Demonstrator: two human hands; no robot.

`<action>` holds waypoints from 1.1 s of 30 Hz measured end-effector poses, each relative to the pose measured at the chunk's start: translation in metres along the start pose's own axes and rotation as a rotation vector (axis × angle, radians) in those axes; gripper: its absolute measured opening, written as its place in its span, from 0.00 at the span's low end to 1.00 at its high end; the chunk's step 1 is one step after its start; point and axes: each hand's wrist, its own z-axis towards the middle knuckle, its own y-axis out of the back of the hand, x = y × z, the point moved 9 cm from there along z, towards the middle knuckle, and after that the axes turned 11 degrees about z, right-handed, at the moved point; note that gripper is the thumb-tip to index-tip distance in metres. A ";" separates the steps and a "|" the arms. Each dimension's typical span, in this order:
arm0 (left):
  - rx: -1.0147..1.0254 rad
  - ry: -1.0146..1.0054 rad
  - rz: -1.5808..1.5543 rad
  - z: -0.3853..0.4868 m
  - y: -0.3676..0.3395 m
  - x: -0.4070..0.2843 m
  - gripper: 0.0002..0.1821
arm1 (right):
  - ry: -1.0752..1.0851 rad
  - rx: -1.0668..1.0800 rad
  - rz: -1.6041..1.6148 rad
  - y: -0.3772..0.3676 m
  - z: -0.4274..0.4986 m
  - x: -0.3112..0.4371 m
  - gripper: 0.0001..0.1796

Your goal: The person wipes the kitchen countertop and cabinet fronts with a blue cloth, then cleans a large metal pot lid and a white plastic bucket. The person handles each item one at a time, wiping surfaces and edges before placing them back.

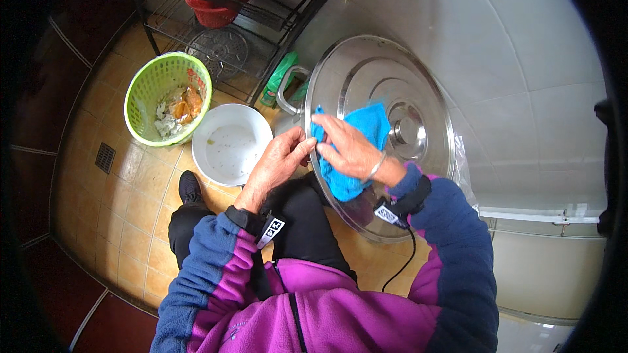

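Note:
A large round metal lid with a central knob stands tilted before me, beside a pot handle. My right hand presses a blue cloth against the lid's left part, with some of the cloth bunched under the fingers. At the lid's left rim, my left hand has its thumb and fingers on the edge, close to the right fingertips. The rest of the cloth lies spread over the lid's face.
To the left on the tiled floor are a white basin with small specks and a green plastic basket holding waste. A black metal rack stands behind, with a red plastic container. A green bottle is beside the rack; a wall rises at the right.

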 end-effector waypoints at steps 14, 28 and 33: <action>0.089 0.026 -0.032 -0.005 -0.005 -0.003 0.12 | 0.337 -0.077 -0.307 0.027 0.067 -0.017 0.08; 0.147 0.122 0.042 -0.010 -0.008 0.001 0.13 | -0.538 -0.425 -0.629 0.178 0.079 -0.196 0.27; 0.112 0.112 -0.006 -0.008 -0.007 -0.001 0.13 | -0.862 -0.483 -0.568 0.219 0.041 -0.240 0.31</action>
